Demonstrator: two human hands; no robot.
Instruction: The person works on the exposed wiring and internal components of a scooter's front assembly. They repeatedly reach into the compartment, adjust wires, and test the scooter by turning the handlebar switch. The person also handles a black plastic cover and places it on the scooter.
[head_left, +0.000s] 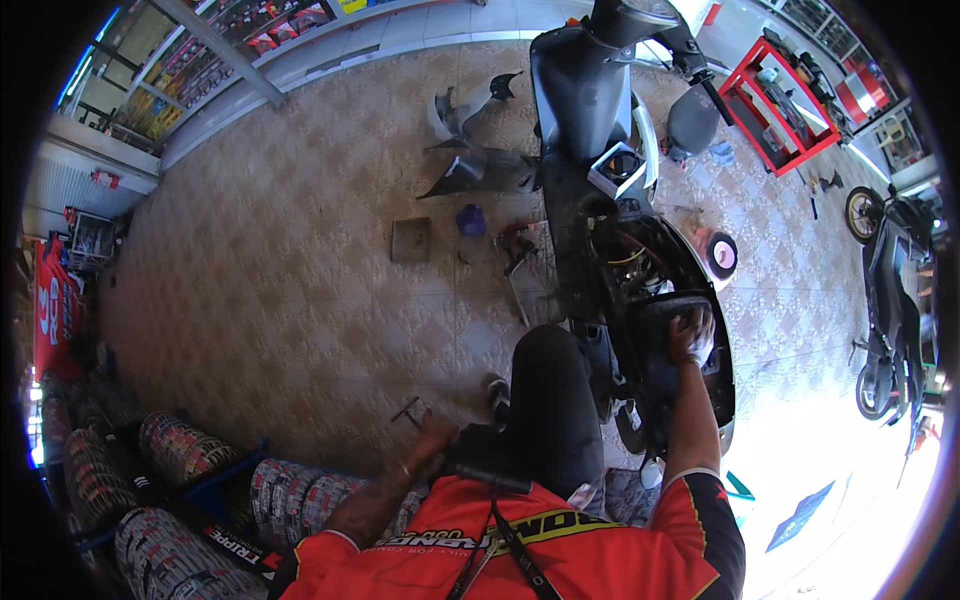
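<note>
My left hand (433, 440), low beside my bent leg, is closed on a T-handle wrench (408, 410). A black scooter (575, 110), with some panels off, stands upright in front of me and a little right. My right hand (690, 337) grips a black part of its opened rear body (650, 385), fingers curled at the top. Loose dark body panels (480, 175) lie on the floor left of the scooter, along with a shallow tray (410, 240), a purple object (470, 220) and some tools or parts (518, 250) too small to tell.
A red tool cart (745, 120), removed seat (692, 122) and small wheel (722, 255) are on the right, with another motorbike (882, 310) at the far right. Wrapped tires (190, 445) fill the lower left. Glass display cases (170, 75) line the wall over the tiled floor (270, 250).
</note>
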